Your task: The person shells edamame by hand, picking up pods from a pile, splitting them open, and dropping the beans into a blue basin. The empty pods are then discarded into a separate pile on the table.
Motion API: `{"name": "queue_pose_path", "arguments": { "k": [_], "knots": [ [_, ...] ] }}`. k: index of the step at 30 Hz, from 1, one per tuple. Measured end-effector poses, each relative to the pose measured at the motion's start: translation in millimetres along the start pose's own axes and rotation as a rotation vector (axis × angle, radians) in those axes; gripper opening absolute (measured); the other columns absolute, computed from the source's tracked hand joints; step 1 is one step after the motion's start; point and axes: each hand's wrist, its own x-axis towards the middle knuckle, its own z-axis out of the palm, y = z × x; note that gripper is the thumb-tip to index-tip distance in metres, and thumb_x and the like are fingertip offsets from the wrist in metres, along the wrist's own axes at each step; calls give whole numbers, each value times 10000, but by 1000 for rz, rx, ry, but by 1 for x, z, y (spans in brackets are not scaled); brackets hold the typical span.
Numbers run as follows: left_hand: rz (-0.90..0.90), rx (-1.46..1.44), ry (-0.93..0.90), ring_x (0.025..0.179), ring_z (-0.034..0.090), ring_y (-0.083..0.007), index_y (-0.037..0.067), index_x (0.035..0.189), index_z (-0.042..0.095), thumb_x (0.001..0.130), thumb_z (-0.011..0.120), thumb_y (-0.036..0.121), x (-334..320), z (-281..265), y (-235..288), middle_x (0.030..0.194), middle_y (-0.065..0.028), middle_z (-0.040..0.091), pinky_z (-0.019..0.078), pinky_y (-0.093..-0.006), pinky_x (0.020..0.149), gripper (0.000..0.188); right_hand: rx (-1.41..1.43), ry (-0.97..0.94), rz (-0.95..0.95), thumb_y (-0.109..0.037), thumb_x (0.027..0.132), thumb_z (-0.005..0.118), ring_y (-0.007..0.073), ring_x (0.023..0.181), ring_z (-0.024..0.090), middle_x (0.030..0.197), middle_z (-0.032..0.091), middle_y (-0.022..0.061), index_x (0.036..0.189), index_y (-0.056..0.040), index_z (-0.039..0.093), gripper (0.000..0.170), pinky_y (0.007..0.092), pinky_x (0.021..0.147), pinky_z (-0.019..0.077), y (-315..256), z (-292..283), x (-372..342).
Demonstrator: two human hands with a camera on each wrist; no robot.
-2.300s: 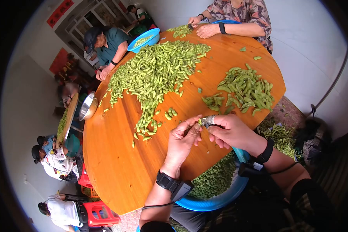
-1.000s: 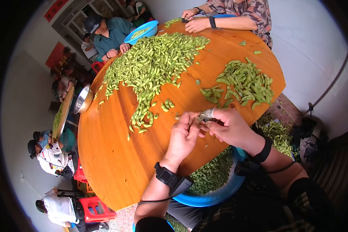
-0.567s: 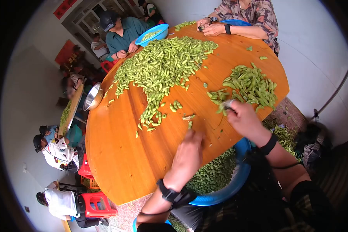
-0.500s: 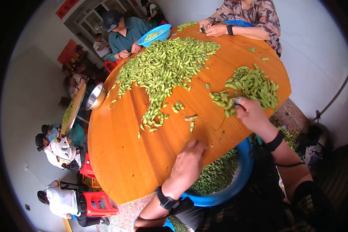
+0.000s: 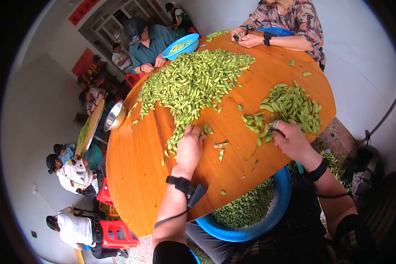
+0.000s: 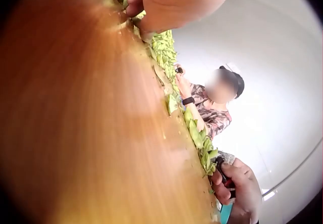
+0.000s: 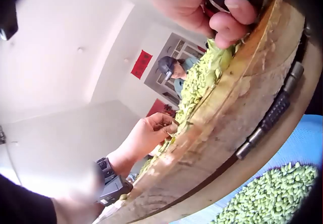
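Note:
My left hand [image 5: 190, 147] reaches down to the near tail of a large heap of green soybean pods [image 5: 198, 81]. Its bent fingers are right at the pods, and the fingertips are partly hidden. In the right wrist view, its thumb and forefinger come close together over the pods. My right hand [image 5: 295, 143] is at the near edge of a smaller pile of flatter pods [image 5: 290, 105]. It grips a small dark tool [image 6: 220, 167], mostly covered by the fingers. Silvery grey wrapping [image 6: 227, 157] shows on a digit of this hand.
A blue basin [image 5: 284, 204] of shelled beans [image 5: 244, 207] sits below the near edge of the round wooden table [image 5: 141, 185]. A steel bowl [image 5: 115, 116] and another blue basin [image 5: 185, 45] stand at its far rim. Two people sit across the table.
My hands, first together over the table, have parted. The right went to the smaller pile; the left dropped toward the near edge, then moved to the heap. A loose bean now shows near the edge.

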Motion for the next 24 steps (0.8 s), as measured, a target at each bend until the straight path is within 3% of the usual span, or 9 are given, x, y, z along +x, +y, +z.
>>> {"name": "queue_pose_path", "arguments": {
  "k": [2, 3, 4, 6, 7, 9, 12, 24],
  "knots": [
    [-159, -69, -36, 744, 611, -416, 3, 945, 572, 854, 612, 55, -8, -10, 21, 840, -211, 622, 514, -450, 634, 112, -21, -8, -31, -35, 896, 502, 85, 542, 475, 617, 523, 33, 978, 5, 583, 122, 275, 492, 384, -9, 6, -2],
    [-145, -189, -12, 665, 620, -400, -5, 932, 550, 894, 601, 93, -15, -10, 34, 757, -234, 618, 512, -423, 573, 118, 95, -91, 12, -34, 897, 497, 72, 525, 475, 614, 523, 20, 1014, -5, 593, 154, 260, 479, 382, -15, 13, -6],
    [-207, -371, -47, 577, 604, -144, -3, 1005, 593, 910, 611, 105, -23, -11, 48, 684, -95, 624, 465, -291, 513, 145, 212, -173, 56, -33, 898, 492, 59, 508, 474, 612, 524, 8, 1049, -15, 603, 188, 245, 467, 380, -21, 21, -8],
    [-300, -691, -98, 586, 557, -70, -1, 1090, 599, 918, 607, 93, -35, -6, 69, 669, -15, 578, 445, -234, 514, 196, 262, -228, 80, -36, 903, 484, 43, 476, 463, 599, 519, -12, 986, -19, 596, 140, 224, 445, 375, -26, 38, -9],
    [-296, -695, -107, 586, 557, -70, -1, 1090, 599, 918, 607, 93, -39, -4, 73, 669, -15, 578, 445, -234, 514, 196, 263, -254, 61, -45, 912, 483, 46, 486, 476, 600, 523, -6, 919, -14, 575, 97, 228, 450, 386, -24, 46, -6],
    [-185, -710, -123, 606, 548, -58, -3, 1188, 590, 919, 591, 49, -43, -1, 76, 732, 6, 559, 454, -212, 528, 273, 281, -282, 63, -52, 917, 484, 50, 488, 483, 602, 528, -3, 896, -14, 565, 92, 228, 453, 391, -23, 56, -4],
    [-174, -747, -172, 621, 561, -68, -8, 1242, 566, 917, 579, 17, -43, -6, 81, 799, -22, 573, 480, -213, 549, 326, 295, -321, 117, -62, 927, 481, 57, 498, 503, 617, 548, 6, 880, -10, 562, 107, 229, 463, 405, -34, 61, -6],
    [-147, -827, -190, 701, 595, -80, 3, 1242, 582, 910, 567, -21, -48, -4, 70, 939, -52, 574, 520, -212, 599, 333, 379, -330, 222, -63, 940, 477, 58, 492, 498, 643, 557, 7, 873, -15, 575, 128, 226, 444, 386, -39, 74, -10]
  ]
}}
